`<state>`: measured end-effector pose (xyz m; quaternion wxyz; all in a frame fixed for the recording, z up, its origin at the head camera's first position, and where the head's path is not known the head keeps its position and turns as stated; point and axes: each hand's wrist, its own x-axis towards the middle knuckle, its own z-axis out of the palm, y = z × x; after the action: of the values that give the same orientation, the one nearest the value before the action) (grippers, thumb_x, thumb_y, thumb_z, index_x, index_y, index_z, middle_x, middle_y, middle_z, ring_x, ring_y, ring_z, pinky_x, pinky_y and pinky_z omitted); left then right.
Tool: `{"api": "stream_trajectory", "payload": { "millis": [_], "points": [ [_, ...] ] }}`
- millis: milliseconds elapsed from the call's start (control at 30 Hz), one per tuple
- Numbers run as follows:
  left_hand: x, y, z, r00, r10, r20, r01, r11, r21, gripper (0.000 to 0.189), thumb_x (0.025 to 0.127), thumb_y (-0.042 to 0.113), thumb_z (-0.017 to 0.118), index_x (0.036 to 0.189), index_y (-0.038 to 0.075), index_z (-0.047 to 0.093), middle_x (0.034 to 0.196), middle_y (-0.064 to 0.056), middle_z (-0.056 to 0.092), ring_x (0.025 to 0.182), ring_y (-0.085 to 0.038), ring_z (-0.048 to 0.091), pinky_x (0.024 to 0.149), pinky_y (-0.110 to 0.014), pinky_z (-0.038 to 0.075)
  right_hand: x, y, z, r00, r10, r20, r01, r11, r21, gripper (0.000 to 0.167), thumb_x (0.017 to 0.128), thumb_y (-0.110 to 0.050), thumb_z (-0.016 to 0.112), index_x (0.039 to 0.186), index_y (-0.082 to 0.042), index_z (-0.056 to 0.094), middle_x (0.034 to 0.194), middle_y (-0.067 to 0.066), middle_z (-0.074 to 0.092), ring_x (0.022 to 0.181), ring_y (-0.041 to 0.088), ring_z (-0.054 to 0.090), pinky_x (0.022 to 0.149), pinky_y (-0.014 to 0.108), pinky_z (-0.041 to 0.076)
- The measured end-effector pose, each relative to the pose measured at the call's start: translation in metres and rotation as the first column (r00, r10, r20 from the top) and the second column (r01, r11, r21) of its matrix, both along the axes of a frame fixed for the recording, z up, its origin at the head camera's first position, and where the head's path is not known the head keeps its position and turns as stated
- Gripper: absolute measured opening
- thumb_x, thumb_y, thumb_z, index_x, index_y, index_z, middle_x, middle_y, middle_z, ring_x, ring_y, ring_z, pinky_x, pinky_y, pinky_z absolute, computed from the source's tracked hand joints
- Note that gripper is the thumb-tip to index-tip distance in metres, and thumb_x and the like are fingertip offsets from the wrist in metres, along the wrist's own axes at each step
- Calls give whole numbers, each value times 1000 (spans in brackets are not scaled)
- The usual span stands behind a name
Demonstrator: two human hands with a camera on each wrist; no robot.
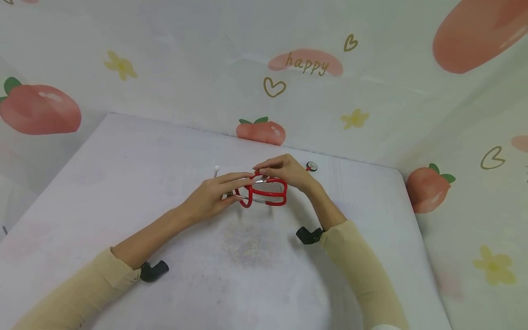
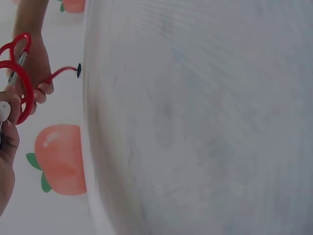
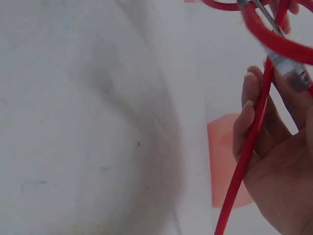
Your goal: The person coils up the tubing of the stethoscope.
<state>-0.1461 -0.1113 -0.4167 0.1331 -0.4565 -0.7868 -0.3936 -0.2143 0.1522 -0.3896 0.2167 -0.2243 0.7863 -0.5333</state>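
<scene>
A red stethoscope is held up over the table, its tubing folded into loops beside its metal ear tubes. My left hand pinches the metal part at the left, and a white ear tip sticks up behind it. At the top of the loops, my right hand grips the red tubing with bent fingers. Red tubing runs down along the right palm in the right wrist view. Past the right hand, the round chest piece dangles at the tubing's end, also seen in the left wrist view.
A white-covered table lies under both hands. Behind it rises a white backdrop printed with peaches, flowers and hearts. Black angled pieces sit at both wrists, by the beige sleeve cuffs.
</scene>
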Motion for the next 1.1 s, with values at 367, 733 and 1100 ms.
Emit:
{"api": "stream_trajectory", "payload": {
  "millis": [367, 733, 1100],
  "points": [
    [-7, -5, 6, 996, 59, 64, -65, 994, 93, 68, 77, -5, 81, 139, 12, 58, 131, -4, 64, 76, -10, 62, 63, -23, 54, 5, 14, -16, 990, -127, -58, 134, 980, 147, 25, 94, -13, 67, 118, -5, 74, 109, 10, 73, 102, 24, 63, 79, 32, 53],
    [-9, -10, 7, 987, 48, 151, -70, 987, 142, 67, 77, -7, 81, 138, 9, 59, 124, -9, 67, 81, -13, 73, 70, -21, 58, 11, 27, -32, 983, -102, -149, 133, 968, 213, 24, 95, -8, 67, 118, -5, 74, 105, 7, 74, 102, 23, 66, 90, 35, 55],
    [-12, -11, 3, 983, 112, 147, -130, 985, 117, 66, 80, 0, 81, 140, 13, 57, 127, -5, 67, 82, -11, 72, 69, -21, 57, 30, 27, -44, 949, 11, -316, 86, 953, 291, 22, 91, -6, 72, 112, -9, 77, 97, 1, 75, 84, 13, 63, 77, 25, 55]
  ]
}}
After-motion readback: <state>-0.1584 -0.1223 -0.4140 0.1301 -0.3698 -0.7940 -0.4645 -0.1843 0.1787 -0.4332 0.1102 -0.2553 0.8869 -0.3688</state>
